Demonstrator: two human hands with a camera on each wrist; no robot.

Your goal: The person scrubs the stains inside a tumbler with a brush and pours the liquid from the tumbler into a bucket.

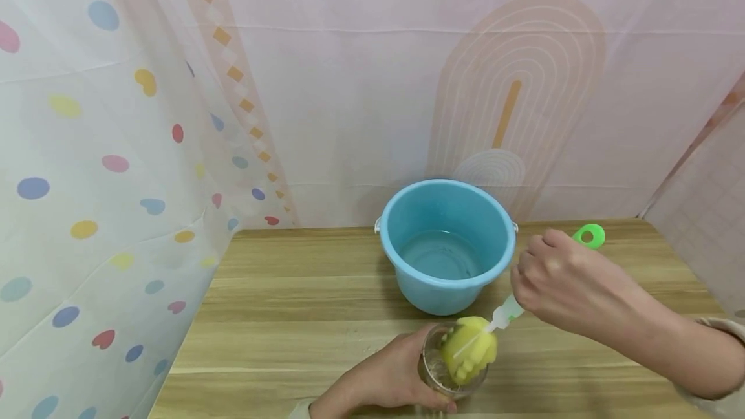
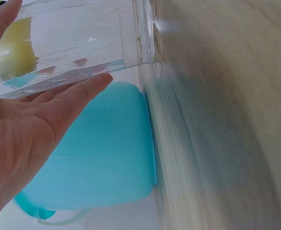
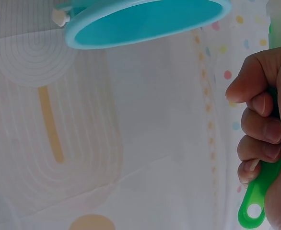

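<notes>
My left hand [image 1: 396,370] holds a clear drinking glass [image 1: 429,374] round its side, thumb on the near side. In the left wrist view the glass [image 2: 87,38] stands on or just over the wood; I cannot tell which. My right hand [image 1: 567,283] grips the green handle [image 3: 263,189] of a bottle brush, fingers curled round it. The brush's yellow sponge head [image 1: 470,349] is at the glass mouth, partly inside it. Through the glass wall, yellow sponge [image 2: 16,48] shows in the left wrist view.
Behind the glass stands a light blue bucket [image 1: 442,299] with some water [image 1: 442,254] in it and a white handle. All of this is on a wooden table [image 1: 279,315]. Patterned curtains [image 1: 349,96] hang along the back and the sides.
</notes>
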